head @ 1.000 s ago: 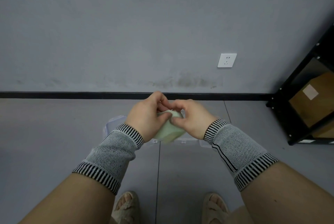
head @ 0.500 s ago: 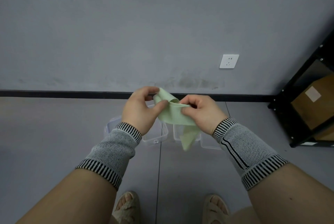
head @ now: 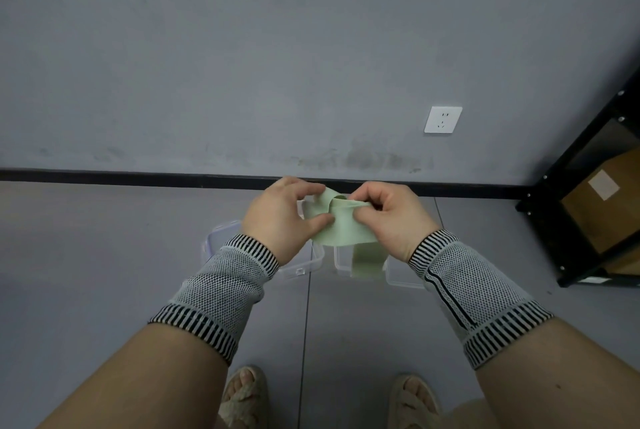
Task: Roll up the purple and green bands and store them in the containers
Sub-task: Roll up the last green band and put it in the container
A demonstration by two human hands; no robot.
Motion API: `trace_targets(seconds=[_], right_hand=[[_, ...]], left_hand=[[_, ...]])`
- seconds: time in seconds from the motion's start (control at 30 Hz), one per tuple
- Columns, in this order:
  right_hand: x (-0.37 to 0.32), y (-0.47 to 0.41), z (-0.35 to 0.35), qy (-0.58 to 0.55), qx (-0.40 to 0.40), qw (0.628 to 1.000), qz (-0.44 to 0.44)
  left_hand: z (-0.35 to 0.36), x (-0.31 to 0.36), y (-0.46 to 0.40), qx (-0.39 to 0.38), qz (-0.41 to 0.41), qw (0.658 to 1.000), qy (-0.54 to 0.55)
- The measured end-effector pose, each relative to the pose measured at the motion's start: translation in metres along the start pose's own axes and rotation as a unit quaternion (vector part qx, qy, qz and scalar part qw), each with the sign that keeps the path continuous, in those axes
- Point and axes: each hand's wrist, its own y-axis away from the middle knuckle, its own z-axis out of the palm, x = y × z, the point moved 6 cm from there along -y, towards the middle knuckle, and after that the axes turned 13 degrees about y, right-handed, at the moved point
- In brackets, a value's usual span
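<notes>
Both hands were pinching the green band (head: 341,226) in the air above the two clear containers (head: 403,274) on the floor: the left hand (head: 282,220) held it between thumb and fingers, the right hand (head: 389,217) clamped its top edge, and a loose tail hung down. The step in hand seemed to be the rolling of the green band, hardly begun; the next move probably called for turning the top edge over itself tightly while feeding the tail. The purple band was nowhere visible, and the hands hid most of both containers.
</notes>
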Motion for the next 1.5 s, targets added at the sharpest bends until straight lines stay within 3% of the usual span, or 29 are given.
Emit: trace_targets(seconds=[0.13,0.23,0.37,0.57,0.67,0.87,0.97,1.1,1.33,1.5], right_hand=[[0.002,-0.001,0.0,-0.007,0.011,1.0,0.002],[0.005,-0.002,-0.003,-0.015,0.027,1.0,-0.001],[0.009,-0.005,-0.003,0.018,0.042,0.999,-0.004],[0.008,-0.006,-0.004,0.094,0.064,0.993,-0.005],[0.006,-0.006,-0.001,0.1,0.059,0.993,-0.005],[0.011,-0.006,0.003,0.101,0.043,0.994,0.004],[0.009,-0.005,0.004,0.099,0.033,0.995,-0.004],[0.009,-0.004,0.005,0.096,0.018,0.995,-0.003],[0.01,-0.006,0.002,0.064,0.025,0.998,0.011],[0.005,-0.006,0.005,0.084,0.033,0.996,0.01]], left_hand=[[-0.002,0.001,0.0,0.017,-0.025,0.999,0.027],[-0.007,-0.007,-0.002,0.053,-0.092,0.983,0.152],[-0.012,-0.023,-0.002,0.12,-0.207,0.883,0.404],[-0.01,-0.026,0.004,0.128,-0.288,0.782,0.537],[-0.01,-0.022,0.002,0.11,-0.258,0.805,0.522],[-0.013,-0.017,-0.003,0.097,-0.144,0.93,0.325],[-0.016,-0.02,-0.004,0.12,-0.124,0.951,0.257],[-0.016,-0.024,-0.006,0.117,-0.151,0.931,0.312],[-0.024,-0.039,0.0,0.196,-0.245,0.823,0.474],[-0.023,-0.042,0.0,0.213,-0.249,0.838,0.437]])
